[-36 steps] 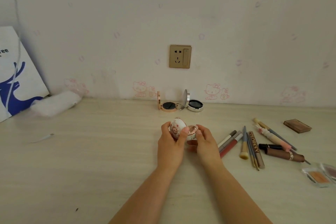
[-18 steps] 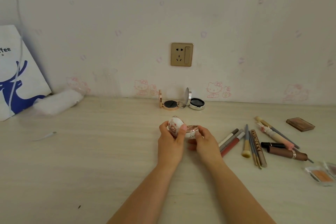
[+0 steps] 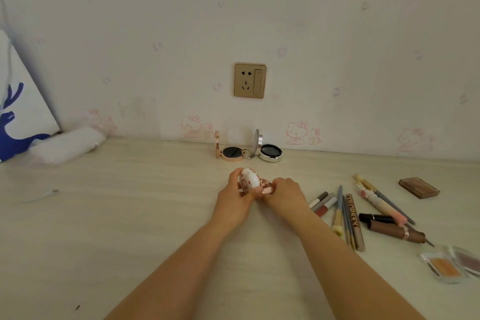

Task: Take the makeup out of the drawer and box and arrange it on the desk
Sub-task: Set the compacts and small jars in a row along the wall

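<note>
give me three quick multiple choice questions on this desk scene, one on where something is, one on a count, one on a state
1. Where does the brown palette lie?
A. far right of the desk
B. beside the white roll at left
C. under the wall socket

2. How many open compacts stand against the wall?
A. one
B. two
C. four

3. What state is the floral compact in?
A. shut, flat on the desk
B. open, held in both hands
C. open, lying alone on the desk

Answers:
1. A: it sits right of the pencils and brushes, near the desk's right edge.
2. B: a rose-gold compact and a silver compact stand side by side with their lids up.
3. B: the left hand grips the raised floral lid, and the right hand holds the rose-gold base.
</note>
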`<state>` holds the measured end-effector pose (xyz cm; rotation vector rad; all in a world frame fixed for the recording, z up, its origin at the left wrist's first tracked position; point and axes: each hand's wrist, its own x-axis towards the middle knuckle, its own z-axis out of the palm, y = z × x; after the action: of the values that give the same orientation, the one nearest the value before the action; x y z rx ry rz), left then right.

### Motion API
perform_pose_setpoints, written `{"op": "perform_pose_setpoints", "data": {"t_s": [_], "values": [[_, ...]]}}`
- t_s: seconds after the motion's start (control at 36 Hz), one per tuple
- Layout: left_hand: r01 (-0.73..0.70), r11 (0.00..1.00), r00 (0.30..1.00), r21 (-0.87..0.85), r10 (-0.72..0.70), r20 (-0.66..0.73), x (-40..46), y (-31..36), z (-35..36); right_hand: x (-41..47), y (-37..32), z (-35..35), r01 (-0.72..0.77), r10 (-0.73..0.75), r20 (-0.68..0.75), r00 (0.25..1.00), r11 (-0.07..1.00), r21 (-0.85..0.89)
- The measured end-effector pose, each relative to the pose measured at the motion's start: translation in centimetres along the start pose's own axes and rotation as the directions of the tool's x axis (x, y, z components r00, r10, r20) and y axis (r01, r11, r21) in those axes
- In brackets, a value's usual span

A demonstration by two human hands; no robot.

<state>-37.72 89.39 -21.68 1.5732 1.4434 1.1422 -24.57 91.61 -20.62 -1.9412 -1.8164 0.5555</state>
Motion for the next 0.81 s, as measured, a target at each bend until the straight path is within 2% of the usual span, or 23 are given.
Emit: {"op": "perform_pose_setpoints", "data": {"t_s": [0.22,0.33,0.58,0.81], "values": [[-0.062,0.985,0.992,0.159,0.044,0.118,2.9,0.3,1.4,2.8,1.8,-1.5,0.018,-0.018,0.017,1.000,0.999,-0.037],[-0.074,0.980,0.989,0.183,0.048,0.142,4.1,0.2,2.4,3.9,2.7,-1.8,-0.004,0.003,-0.010,1.000,0.995,-0.096],[-0.115,0.961,0.974,0.252,0.059,0.218,6.5,1.0,5.6,5.3,5.3,-3.3,-0.047,0.041,-0.078,0.996,0.996,-0.079],[-0.134,0.950,0.978,0.280,0.081,0.195,9.2,1.6,9.2,6.9,7.2,-5.3,-0.079,0.062,-0.087,0.994,0.977,-0.200]]}}
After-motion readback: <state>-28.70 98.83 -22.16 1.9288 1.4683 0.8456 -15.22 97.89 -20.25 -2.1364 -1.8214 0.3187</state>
